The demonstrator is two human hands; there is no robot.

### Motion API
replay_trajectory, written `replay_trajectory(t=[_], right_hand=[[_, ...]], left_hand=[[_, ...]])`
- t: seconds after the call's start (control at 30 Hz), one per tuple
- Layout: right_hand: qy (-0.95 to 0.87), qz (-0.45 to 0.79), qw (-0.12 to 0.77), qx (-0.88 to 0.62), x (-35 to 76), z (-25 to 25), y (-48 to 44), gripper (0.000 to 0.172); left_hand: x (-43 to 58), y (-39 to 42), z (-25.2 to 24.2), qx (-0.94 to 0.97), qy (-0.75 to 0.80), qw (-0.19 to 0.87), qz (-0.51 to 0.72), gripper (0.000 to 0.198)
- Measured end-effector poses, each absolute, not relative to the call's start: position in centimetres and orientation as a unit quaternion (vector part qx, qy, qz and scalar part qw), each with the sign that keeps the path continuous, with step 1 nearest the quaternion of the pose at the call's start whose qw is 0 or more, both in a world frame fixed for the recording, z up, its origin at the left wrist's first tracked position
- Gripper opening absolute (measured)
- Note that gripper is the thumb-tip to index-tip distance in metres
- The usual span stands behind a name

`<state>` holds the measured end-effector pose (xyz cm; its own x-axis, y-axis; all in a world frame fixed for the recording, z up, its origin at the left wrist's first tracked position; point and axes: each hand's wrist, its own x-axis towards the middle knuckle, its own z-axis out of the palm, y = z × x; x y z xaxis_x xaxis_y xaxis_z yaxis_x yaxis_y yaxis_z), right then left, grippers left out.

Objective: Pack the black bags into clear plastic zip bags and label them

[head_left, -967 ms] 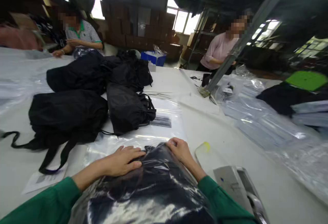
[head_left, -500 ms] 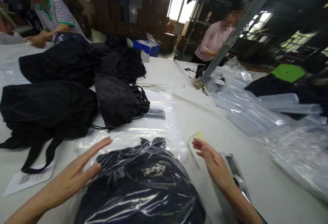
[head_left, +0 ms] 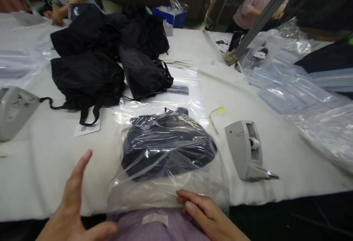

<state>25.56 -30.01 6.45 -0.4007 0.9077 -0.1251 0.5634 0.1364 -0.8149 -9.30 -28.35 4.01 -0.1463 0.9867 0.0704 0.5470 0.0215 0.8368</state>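
A clear plastic bag (head_left: 162, 193) with a folded dark navy item (head_left: 165, 149) inside lies flat on the table before me. Its end nearest me reaches the table edge, close to my purple clothing. My left hand (head_left: 74, 208) is raised left of the bag, thumb and fingers spread, holding nothing. Over the bag's near edge, my right hand (head_left: 205, 211) has its fingers curled together on the plastic; the fingertips underneath are partly hidden.
A grey tape dispenser (head_left: 244, 151) stands right of the bag, another dispenser (head_left: 16, 112) at far left. Black drawstring bags (head_left: 88, 79) are heaped behind. Clear plastic sleeves (head_left: 292, 86) lie at right beside a slanted metal post (head_left: 261, 20). Two people (head_left: 256, 2) work across the table (head_left: 292, 156).
My view has tilted down and drawn back. Both hands have moved toward me from beside the dark item; the right now rests at the bag's near edge, its fingers curled.
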Motion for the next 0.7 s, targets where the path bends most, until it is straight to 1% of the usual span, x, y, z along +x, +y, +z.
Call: replay_trajectory(t=[0.03,0.1,0.17,0.2,0.23,0.3,0.4,0.47,0.5,0.63,0.7], right_hand=[[-0.755,0.366,0.22,-0.496,24.8,5.7,-29.8,0.032],[-0.821,0.206,0.281,-0.453,23.8,4.7,-28.8,0.036],[-0.86,0.044,0.331,-0.386,23.1,4.7,-26.9,0.042],[-0.871,-0.014,0.336,-0.358,22.9,5.1,-25.8,0.044],[-0.881,-0.053,0.328,-0.338,22.6,5.5,-24.7,0.044],[-0.89,-0.112,0.297,-0.327,22.1,6.3,-22.7,0.04],[-0.879,-0.204,0.271,-0.336,21.5,6.4,-21.0,0.034],[-0.874,-0.233,0.258,-0.338,21.2,6.1,-20.5,0.036],[-0.88,-0.226,0.243,-0.339,21.0,6.0,-20.4,0.039],[-0.899,-0.109,0.157,-0.395,20.1,6.3,-19.7,0.063],[-0.891,-0.069,0.139,-0.426,19.3,6.4,-18.8,0.066]], left_hand=[[-8.5,-29.0,4.2,0.637,0.65,0.24,0.337,0.116],[-6.8,-29.6,3.7,0.707,0.635,0.147,0.274,0.095],[-5.4,-29.4,2.7,0.728,0.622,0.086,0.276,0.078],[-5.0,-29.1,2.1,0.729,0.615,0.074,0.292,0.072],[-4.7,-28.8,1.7,0.729,0.605,0.068,0.311,0.066],[-4.4,-28.4,1.1,0.745,0.562,0.064,0.354,0.058],[-4.2,-28.5,1.1,0.765,0.495,0.077,0.406,0.056],[-3.9,-28.7,1.2,0.753,0.479,0.089,0.443,0.056],[-3.7,-28.7,1.3,0.742,0.477,0.094,0.461,0.055],[-3.1,-28.5,0.6,0.72,0.474,0.118,0.493,0.05],[-3.2,-28.5,-0.4,0.724,0.479,0.125,0.481,0.052]])
